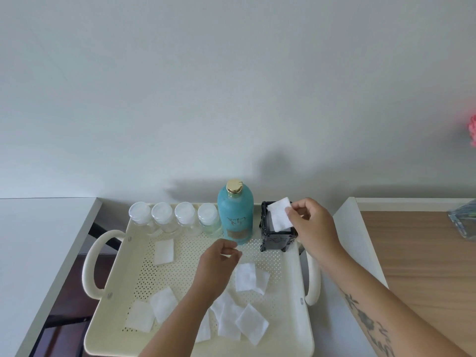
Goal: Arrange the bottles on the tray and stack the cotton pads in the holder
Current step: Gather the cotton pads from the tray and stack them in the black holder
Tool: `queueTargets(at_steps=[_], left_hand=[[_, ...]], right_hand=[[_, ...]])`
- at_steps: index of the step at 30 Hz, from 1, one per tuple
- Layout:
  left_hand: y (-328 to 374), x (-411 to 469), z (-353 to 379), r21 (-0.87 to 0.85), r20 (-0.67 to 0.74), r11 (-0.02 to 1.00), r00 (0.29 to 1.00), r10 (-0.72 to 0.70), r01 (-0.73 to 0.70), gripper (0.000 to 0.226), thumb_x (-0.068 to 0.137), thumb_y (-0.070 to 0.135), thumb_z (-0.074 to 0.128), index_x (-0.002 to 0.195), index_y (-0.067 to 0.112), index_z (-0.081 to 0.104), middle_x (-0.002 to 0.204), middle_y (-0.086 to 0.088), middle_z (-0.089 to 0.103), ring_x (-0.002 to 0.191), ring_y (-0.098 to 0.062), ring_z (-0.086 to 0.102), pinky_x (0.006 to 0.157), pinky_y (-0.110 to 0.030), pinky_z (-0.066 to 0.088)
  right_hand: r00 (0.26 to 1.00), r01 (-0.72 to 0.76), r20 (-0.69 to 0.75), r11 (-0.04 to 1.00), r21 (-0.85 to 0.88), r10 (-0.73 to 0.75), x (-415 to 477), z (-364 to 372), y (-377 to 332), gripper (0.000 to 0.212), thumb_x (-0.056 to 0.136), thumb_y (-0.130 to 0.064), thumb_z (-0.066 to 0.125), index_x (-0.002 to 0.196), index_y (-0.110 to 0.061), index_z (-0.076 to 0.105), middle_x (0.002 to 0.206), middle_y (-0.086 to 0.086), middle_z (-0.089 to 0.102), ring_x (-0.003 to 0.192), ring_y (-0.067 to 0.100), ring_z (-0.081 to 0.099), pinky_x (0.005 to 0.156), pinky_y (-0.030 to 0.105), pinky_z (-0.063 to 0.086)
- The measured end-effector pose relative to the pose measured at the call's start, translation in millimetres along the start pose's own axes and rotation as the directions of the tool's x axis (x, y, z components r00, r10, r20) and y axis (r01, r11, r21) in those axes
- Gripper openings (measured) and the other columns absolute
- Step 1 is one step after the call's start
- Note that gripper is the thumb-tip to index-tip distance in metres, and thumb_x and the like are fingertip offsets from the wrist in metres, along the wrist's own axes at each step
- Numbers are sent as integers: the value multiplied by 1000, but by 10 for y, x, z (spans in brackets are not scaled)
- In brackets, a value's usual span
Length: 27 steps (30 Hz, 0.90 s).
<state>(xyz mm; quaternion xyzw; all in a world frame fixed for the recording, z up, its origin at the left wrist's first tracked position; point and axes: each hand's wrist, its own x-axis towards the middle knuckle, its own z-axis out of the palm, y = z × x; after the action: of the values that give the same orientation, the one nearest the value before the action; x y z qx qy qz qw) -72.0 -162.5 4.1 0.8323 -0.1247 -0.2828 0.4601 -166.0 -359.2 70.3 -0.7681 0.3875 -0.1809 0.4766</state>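
Observation:
A cream perforated tray (116,279) holds several small clear bottles (163,219) in a row along its back edge. A tall teal bottle (235,215) with a gold cap stands beside them. At the tray's back right corner is the black holder (275,239). My right hand (313,225) pinches a white cotton pad (279,216) over the holder's open top. My left hand (219,264) hovers over the tray's middle, fingers curled, with a bit of white pad between fingertips. Several loose cotton pads (246,276) lie scattered across the tray floor.
A white table (38,240) lies to the left, a wooden-topped surface (425,266) to the right with a glass object (463,220) at its far edge. The tray has looped handles (90,266) on both sides. A plain wall rises behind.

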Motion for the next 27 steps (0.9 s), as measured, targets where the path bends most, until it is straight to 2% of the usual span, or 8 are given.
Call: queueTargets(at_steps=[2, 6, 8, 12, 16, 20, 24, 27], left_hand=[[-161, 13, 41, 135, 15, 991, 1000, 10, -11, 13, 88, 27, 68, 98, 33, 61, 98, 12, 67, 80, -5, 63, 60, -10, 43], [-362, 51, 126, 379, 61, 912, 987, 146, -158, 31, 89, 27, 66, 119, 23, 61, 116, 7, 62, 101, -11, 53, 83, -20, 42], [-387, 68, 164, 451, 105, 868, 978, 178, -207, 37, 89, 30, 64, 125, 23, 58, 122, 9, 59, 111, -14, 46, 87, -24, 41], [-417, 95, 215, 525, 159, 813, 967, 198, -252, 42, 89, 33, 63, 129, 25, 54, 127, 9, 56, 112, -15, 43, 90, -29, 45], [-440, 133, 237, 554, 165, 788, 963, 215, -270, 43, 89, 33, 63, 130, 24, 54, 126, 9, 55, 110, -17, 44, 92, -31, 46], [-456, 165, 239, 544, 167, 790, 959, 228, -283, 39, 88, 31, 65, 125, 23, 57, 119, 8, 57, 107, -17, 44, 90, -32, 46], [-457, 182, 233, 531, 171, 795, 956, 238, -293, 31, 88, 28, 65, 118, 23, 60, 110, 8, 60, 104, -16, 44, 87, -29, 46], [-466, 195, 221, 526, 177, 798, 956, 234, -292, 25, 88, 28, 64, 113, 23, 61, 104, 8, 62, 100, -16, 43, 84, -28, 45]], right_hand=[[1000, -21, -8, 1000, -14, 21, 33, 32, 1, 7, 88, -26, 61, 86, -20, 64, 85, -9, 65, 69, 9, 55, 60, 25, 40], [998, -46, -36, 998, -51, 44, 61, 117, 17, 9, 85, -23, 61, 80, -17, 64, 83, -4, 65, 76, 17, 58, 62, 30, 44], [996, -77, -54, 995, -66, 74, 73, 160, 35, 11, 85, -23, 61, 78, -15, 65, 83, 2, 64, 79, 21, 58, 67, 34, 45], [994, -77, -83, 986, -150, 65, 102, 195, 61, 17, 86, -27, 61, 75, -15, 65, 83, 6, 60, 82, 26, 56, 70, 40, 48], [994, 63, -54, 917, -393, -91, 96, 202, 78, 10, 87, -25, 60, 90, -15, 64, 89, 3, 54, 86, 26, 51, 69, 40, 48], [975, 184, -26, 871, -455, -219, 69, 176, 118, 13, 88, -19, 60, 101, -15, 60, 95, 3, 53, 90, 26, 48, 70, 42, 48], [883, 421, 62, 724, -546, -466, 23, 152, 186, 11, 86, -11, 63, 94, -17, 68, 93, -1, 61, 87, 28, 50, 70, 43, 48], [817, 506, 84, 640, -578, -571, 1, 161, 221, 13, 85, -10, 65, 93, -20, 69, 96, -7, 65, 96, 27, 52, 71, 39, 46]])
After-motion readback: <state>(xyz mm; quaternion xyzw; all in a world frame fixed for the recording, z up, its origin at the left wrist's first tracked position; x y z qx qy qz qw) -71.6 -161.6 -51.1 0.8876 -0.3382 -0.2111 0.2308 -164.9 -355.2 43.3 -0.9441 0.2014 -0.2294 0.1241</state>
